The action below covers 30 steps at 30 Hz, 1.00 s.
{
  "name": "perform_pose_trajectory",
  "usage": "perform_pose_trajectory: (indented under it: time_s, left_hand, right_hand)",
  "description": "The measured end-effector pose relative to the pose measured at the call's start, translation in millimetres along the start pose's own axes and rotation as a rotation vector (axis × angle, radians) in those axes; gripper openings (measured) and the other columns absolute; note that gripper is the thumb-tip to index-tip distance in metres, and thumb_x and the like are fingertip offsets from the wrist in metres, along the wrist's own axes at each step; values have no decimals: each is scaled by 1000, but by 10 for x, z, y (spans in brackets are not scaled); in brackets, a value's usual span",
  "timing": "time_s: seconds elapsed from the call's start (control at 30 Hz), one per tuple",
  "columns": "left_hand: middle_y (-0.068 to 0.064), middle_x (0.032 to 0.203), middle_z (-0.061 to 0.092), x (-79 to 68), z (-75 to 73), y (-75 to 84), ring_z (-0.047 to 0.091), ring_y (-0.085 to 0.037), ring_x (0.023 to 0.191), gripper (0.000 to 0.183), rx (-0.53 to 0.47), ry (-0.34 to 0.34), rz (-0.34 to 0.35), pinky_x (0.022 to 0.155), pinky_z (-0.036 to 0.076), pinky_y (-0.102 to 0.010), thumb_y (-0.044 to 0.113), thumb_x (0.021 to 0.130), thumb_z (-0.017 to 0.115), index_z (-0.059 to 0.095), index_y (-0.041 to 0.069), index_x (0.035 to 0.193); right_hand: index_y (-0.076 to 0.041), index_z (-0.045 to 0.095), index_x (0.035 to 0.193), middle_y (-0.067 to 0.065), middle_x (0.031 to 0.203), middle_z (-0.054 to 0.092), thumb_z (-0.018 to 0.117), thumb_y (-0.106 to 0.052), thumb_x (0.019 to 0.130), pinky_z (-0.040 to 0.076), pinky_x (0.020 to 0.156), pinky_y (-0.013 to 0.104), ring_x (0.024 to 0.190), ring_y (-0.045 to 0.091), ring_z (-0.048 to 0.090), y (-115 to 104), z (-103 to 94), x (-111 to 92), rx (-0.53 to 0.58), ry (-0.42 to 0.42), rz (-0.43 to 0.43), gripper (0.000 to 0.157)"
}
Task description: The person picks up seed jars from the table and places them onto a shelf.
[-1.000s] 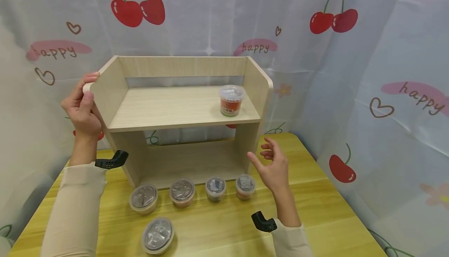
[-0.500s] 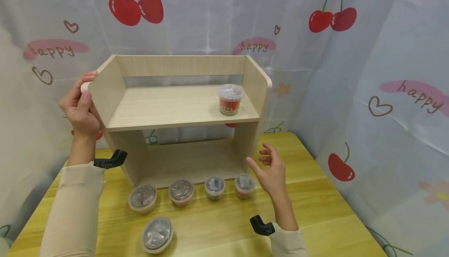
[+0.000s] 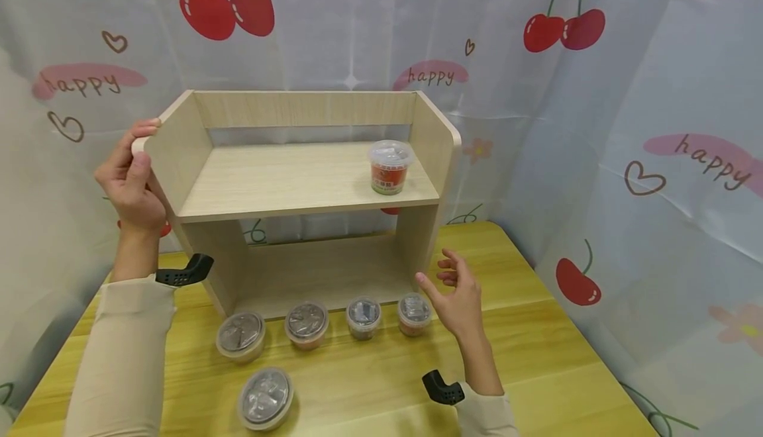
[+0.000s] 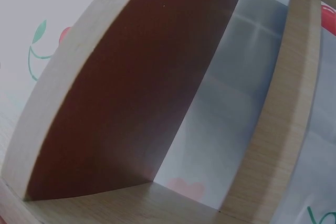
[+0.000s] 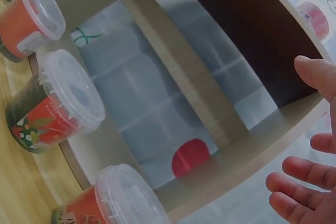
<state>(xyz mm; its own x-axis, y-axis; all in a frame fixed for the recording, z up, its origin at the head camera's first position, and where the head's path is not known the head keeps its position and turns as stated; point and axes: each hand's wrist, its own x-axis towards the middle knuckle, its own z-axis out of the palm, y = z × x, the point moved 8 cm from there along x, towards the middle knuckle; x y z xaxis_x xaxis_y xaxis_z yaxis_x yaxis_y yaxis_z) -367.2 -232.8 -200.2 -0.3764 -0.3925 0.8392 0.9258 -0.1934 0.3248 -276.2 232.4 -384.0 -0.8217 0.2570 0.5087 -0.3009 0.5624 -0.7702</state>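
Note:
A pale wooden two-tier shelf (image 3: 310, 210) stands on the table. My left hand (image 3: 132, 182) grips the upper front edge of its left side panel (image 3: 181, 152), thumb in front and fingers over the top. Beside the lower right side panel, my right hand (image 3: 459, 294) hangs with fingers spread and loosely bent, holding nothing. In the right wrist view its fingers (image 5: 302, 182) stand outside the panel. Nearest to it is a small lidded tub (image 3: 414, 314) at the shelf's front. On the upper board, toward the right, sits a red-labelled plastic cup (image 3: 389, 171) with a clear lid.
Several more lidded tubs stand on the yellow wood-grain table (image 3: 536, 357): a small one (image 3: 363, 318), a medium one (image 3: 306, 324) and a wider one (image 3: 241, 336) in the row, another (image 3: 265, 398) closer in front. A cherry-printed curtain (image 3: 357, 26) hangs behind and to the right.
My right hand has dropped slightly beside the shelf's right panel. The left hand keeps its grip. The whole head view has shifted a little, with the cup and tubs in the same places.

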Motion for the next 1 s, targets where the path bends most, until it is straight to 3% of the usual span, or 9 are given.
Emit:
perform_pose_trajectory:
  time_s: [0.57,1.0]
  left_hand:
    - [-19,103,70,8,-33,-54,60,-28,99,32,-52,1,-19,84,42,-28,0,82,42,67,-16,97]
    - [-19,102,71,15,-76,-87,61,-28,98,32,-30,8,-5,86,42,-29,1,81,45,67,-16,96]
  right_hand:
    - [0,54,133,17,111,64,82,-22,79,51,82,48,93,34,65,177,76,-131,29,-13,12,64]
    - [-3,53,135,14,110,63,81,-25,81,51,84,47,94,34,63,318,142,-251,-3,-50,53,65]
